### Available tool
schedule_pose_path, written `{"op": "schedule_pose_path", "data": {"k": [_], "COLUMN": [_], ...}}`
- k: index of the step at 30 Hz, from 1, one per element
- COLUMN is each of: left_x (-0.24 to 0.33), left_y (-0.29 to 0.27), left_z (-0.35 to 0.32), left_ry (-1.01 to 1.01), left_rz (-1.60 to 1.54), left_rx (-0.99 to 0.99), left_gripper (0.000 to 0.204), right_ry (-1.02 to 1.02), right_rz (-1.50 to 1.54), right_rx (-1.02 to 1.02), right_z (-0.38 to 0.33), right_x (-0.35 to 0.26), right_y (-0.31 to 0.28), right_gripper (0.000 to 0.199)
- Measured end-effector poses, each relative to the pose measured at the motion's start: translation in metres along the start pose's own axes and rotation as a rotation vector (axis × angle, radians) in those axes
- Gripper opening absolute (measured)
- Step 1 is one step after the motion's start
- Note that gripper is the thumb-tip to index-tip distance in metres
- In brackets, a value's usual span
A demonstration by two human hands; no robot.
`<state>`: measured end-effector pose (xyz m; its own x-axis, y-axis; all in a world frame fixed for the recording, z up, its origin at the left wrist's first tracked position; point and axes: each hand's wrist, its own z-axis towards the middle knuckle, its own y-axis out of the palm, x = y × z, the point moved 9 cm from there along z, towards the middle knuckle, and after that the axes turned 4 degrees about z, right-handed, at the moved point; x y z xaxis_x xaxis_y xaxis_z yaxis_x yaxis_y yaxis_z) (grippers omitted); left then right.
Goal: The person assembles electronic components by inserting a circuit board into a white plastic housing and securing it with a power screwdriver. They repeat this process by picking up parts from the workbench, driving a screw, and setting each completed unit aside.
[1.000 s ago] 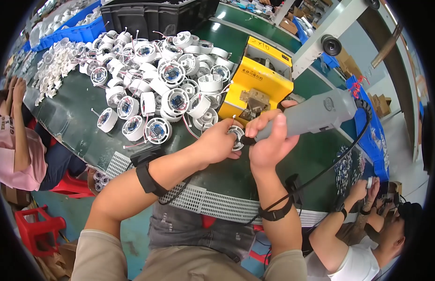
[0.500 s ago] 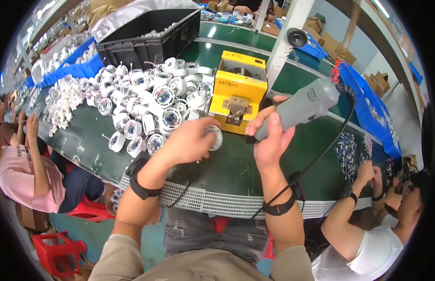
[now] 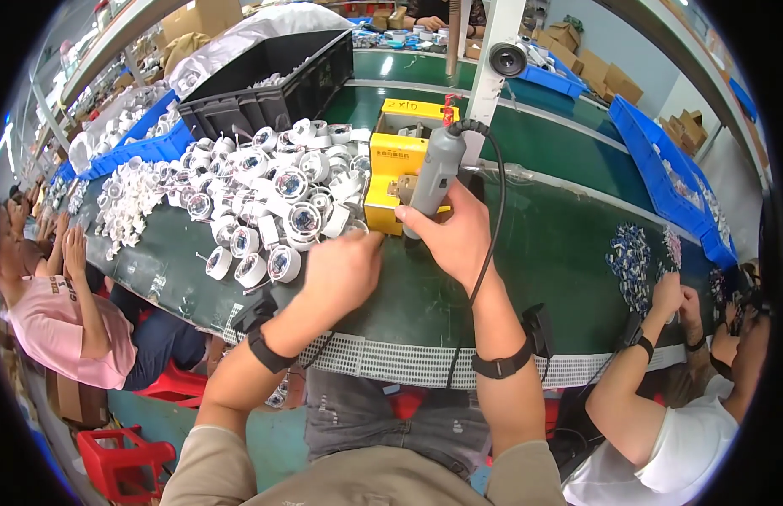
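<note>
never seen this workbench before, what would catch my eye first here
The heap of round white plastic lamp housings with shiny centres sprawls over the green table's left half. At centre, the right hand has its grip around a grey corded power screwdriver, tip down before a yellow box-shaped fixture, with the left hand beside it.

A black plastic crate [image 3: 265, 88] stands behind blue plastic trays [image 3: 661, 160] on the green conveyor belt [image 3: 560, 244]; red plastic stools [image 3: 121, 460] sit below, cardboard boxes [image 3: 589, 63] beyond.
</note>
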<state>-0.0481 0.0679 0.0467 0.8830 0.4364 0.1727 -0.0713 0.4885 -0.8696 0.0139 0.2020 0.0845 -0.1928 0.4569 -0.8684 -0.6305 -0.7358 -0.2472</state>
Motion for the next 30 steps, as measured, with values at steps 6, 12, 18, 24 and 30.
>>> {"op": "schedule_pose_path", "data": {"k": [6, 12, 18, 24, 30], "left_x": [0.006, 0.013, 0.009, 0.02, 0.048], "left_y": [0.048, 0.049, 0.048, 0.051, 0.057], "left_z": [0.001, 0.003, 0.003, 0.002, 0.004], "left_ry": [-0.014, -0.032, -0.078, 0.016, 0.108], "left_rz": [0.12, 0.153, 0.059, -0.1, -0.122], "left_rx": [-0.212, -0.211, -0.213, -0.184, -0.229], "left_gripper": [0.028, 0.021, 0.023, 0.034, 0.039], "right_ry": [-0.029, 0.011, -0.08, 0.09, 0.152], "right_rz": [0.013, 0.109, 0.215, 0.336, 0.102], "right_rx": [0.021, 0.022, 0.1, 0.071, 0.095], "right_z": [-0.001, -0.013, -0.03, -0.027, -0.021], "right_x": [-0.003, 0.0, 0.015, 0.004, 0.011], "right_y": [-0.007, -0.004, -0.007, -0.046, -0.064], "right_gripper": [0.041, 0.036, 0.033, 0.034, 0.043]}}
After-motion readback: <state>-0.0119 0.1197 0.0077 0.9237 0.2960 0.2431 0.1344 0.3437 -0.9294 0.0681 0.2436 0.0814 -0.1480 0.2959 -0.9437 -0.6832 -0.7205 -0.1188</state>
